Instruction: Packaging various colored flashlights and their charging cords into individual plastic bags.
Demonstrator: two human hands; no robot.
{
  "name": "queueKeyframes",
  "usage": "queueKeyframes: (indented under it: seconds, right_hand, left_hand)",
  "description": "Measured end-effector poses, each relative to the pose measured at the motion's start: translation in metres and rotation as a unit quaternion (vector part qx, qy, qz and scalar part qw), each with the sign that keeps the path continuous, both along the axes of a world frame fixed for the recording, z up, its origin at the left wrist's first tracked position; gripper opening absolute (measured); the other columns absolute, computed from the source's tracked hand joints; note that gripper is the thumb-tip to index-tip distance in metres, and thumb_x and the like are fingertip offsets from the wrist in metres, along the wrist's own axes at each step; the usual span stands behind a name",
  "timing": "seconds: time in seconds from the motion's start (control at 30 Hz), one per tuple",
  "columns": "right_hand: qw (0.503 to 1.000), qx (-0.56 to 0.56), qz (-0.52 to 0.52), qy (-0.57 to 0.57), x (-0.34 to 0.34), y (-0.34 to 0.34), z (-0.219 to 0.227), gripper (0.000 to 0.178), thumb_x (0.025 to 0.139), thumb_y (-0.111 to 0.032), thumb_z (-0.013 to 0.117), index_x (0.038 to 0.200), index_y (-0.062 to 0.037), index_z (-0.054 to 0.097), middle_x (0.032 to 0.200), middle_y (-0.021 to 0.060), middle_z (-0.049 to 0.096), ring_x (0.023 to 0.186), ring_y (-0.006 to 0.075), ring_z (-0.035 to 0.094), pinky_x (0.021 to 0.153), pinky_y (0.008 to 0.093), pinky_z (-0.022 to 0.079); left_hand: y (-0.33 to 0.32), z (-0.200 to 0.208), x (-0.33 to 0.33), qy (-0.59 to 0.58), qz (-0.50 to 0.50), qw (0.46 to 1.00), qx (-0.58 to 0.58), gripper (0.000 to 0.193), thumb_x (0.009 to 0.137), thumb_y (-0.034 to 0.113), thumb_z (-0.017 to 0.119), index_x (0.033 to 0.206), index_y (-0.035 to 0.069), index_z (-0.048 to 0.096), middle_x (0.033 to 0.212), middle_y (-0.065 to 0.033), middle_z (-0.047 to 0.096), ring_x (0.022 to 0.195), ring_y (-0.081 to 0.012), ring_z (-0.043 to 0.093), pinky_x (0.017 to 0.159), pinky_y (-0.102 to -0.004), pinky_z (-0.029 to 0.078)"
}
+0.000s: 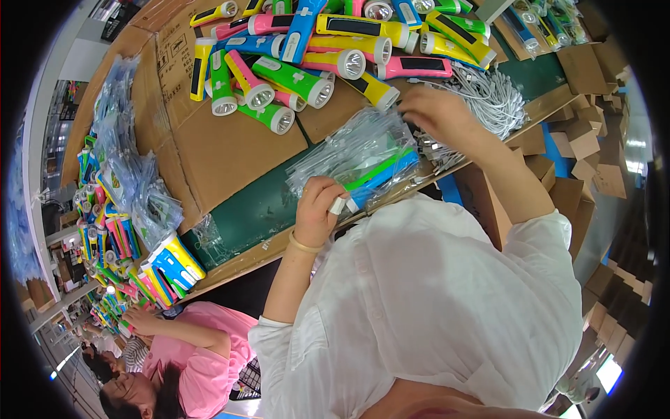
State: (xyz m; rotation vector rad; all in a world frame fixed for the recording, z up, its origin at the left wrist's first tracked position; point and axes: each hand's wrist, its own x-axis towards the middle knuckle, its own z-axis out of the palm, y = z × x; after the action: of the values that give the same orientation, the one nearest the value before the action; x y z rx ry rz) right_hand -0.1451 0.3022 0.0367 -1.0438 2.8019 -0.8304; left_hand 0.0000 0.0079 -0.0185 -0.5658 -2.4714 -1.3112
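My left hand (318, 211) is closed, with a small white block-shaped piece (338, 205) at its fingertips. Just beside it, a blue and green flashlight (385, 176) lies among clear plastic bags (349, 150) at the table's near edge. Whether that white piece belongs to the flashlight I cannot tell. My right hand (441, 117) is past the bags' far right end, between a yellow flashlight (377, 91) and a heap of white cables (492, 98). Its fingers are curled together, and anything they pinch is too small to make out.
Colourful flashlights (300, 77) pile up on cardboard (237, 150) along the far side. To the left are more plastic bags (143, 188) and a row of flashlights (174, 262). A co-worker in a pink top (209, 342) sits at left. Cardboard boxes (558, 188) stand at right.
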Motion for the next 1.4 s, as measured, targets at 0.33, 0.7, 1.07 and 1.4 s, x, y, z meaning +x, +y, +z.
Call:
queueKeyframes:
  seconds: [0.33,0.7,1.07,1.4]
  right_hand:
    - [0.965,0.092,-0.243,-0.048,-0.029,0.103,0.006,0.015,0.093,-0.018,0.066,0.103,-0.0070,0.070,0.092,0.0167,0.070,0.089,0.0302,0.069,0.077,0.0391,0.052]
    - [0.823,-0.441,0.046,-0.355,-0.001,0.021,0.054,0.019,0.097,-0.013,0.061,0.080,-0.0054,0.057,0.070,-0.0035,0.049,0.060,0.0035,0.040,0.054,0.0215,0.031]
    - [0.884,-0.208,-0.028,-0.417,0.010,-0.010,-0.011,0.027,0.093,-0.016,0.063,0.072,-0.0075,0.050,0.063,-0.0069,0.043,0.058,0.0017,0.037,0.050,0.0232,0.029]
    - [0.861,-0.272,-0.072,-0.423,0.002,-0.001,0.001,0.020,0.093,-0.010,0.061,0.076,-0.0051,0.052,0.062,-0.0041,0.047,0.054,0.0041,0.040,0.049,0.0229,0.032]
  left_hand:
    - [0.005,0.002,0.000,0.018,0.010,1.000,-0.013,0.015,0.079,0.003,0.075,0.092,0.003,0.067,0.097,-0.0127,0.062,0.090,-0.0329,0.061,0.077,-0.0401,0.053]
    - [0.012,0.000,0.012,-0.019,0.075,0.997,-0.015,0.017,0.084,0.002,0.072,0.098,0.001,0.064,0.121,-0.0184,0.066,0.108,-0.0392,0.064,0.091,-0.0432,0.053]
    - [0.012,-0.002,0.021,-0.036,0.082,0.995,0.042,0.015,0.085,-0.002,0.069,0.098,0.001,0.064,0.124,-0.0197,0.067,0.112,-0.0392,0.064,0.096,-0.0421,0.052]
    - [0.005,-0.002,0.025,-0.033,0.041,0.998,0.036,0.012,0.087,0.002,0.068,0.097,0.003,0.064,0.130,-0.0206,0.065,0.117,-0.0372,0.063,0.100,-0.0402,0.050]
